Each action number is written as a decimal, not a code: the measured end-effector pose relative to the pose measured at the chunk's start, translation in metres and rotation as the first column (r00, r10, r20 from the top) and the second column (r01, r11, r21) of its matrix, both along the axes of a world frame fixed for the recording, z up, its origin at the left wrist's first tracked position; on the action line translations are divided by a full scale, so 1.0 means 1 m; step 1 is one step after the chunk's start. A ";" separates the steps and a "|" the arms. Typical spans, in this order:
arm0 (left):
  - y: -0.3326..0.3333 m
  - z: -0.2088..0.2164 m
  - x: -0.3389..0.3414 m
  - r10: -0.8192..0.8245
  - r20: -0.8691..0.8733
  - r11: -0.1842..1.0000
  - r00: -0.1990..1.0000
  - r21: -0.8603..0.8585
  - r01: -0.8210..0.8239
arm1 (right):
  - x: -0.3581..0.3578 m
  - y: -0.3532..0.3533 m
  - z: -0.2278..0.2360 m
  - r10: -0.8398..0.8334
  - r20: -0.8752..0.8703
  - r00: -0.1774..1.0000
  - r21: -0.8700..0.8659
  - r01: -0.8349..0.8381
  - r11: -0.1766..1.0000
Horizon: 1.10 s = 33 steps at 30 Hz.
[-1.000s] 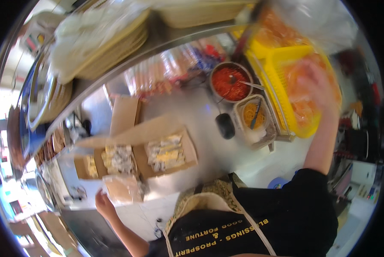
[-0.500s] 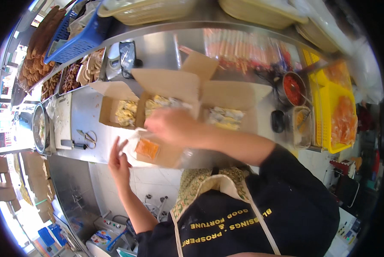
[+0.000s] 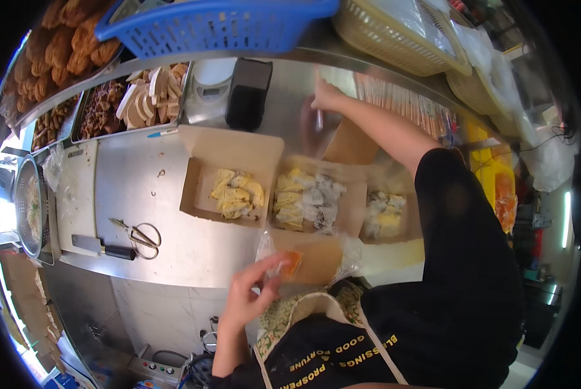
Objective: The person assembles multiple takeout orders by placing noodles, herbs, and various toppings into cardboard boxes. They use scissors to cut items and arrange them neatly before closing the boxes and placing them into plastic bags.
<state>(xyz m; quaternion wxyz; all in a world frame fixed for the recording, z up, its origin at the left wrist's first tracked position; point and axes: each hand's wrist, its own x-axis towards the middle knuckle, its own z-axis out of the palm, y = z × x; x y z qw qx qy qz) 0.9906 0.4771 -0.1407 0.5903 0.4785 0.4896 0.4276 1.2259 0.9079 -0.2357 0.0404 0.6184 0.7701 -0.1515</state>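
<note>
The small, flat orange packet (image 3: 293, 263), partly hidden by the left hand (image 3: 255, 288), shows at lower centre over brown cardboard (image 3: 319, 258). The right hand (image 3: 328, 97) is well apart, upper centre, blurred; I cannot tell either grip.

Place: seemed a food shop's kitchen or takeaway counter
Steel counter (image 3: 135, 204): ran beneath a row of plastic baskets (image 3: 206, 32)
Metal trays (image 3: 129, 131): stood full of meat-like pieces and pale slices
Cardboard boxes (image 3: 235, 148): lay open with food portions inside
Knife (image 3: 104, 247) and scissors (image 3: 131, 231): lay near the front edge, a scale (image 3: 210, 74) farther back
</note>
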 end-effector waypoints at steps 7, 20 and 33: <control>0.011 -0.022 -0.024 -0.009 0.057 1.000 0.998 -0.019 0.010 | -0.007 -0.053 0.104 0.242 0.342 0.908 0.005 -0.259 0.966; -0.011 -0.020 0.000 0.024 -0.133 1.000 0.991 0.018 -0.021 | 0.011 -0.411 0.100 -0.455 -0.871 0.184 -0.474 -0.073 0.878; -0.074 -0.016 -0.006 -0.096 -0.006 0.990 0.995 0.103 0.096 | 0.041 -0.503 0.105 0.004 0.110 0.994 0.704 -0.080 0.706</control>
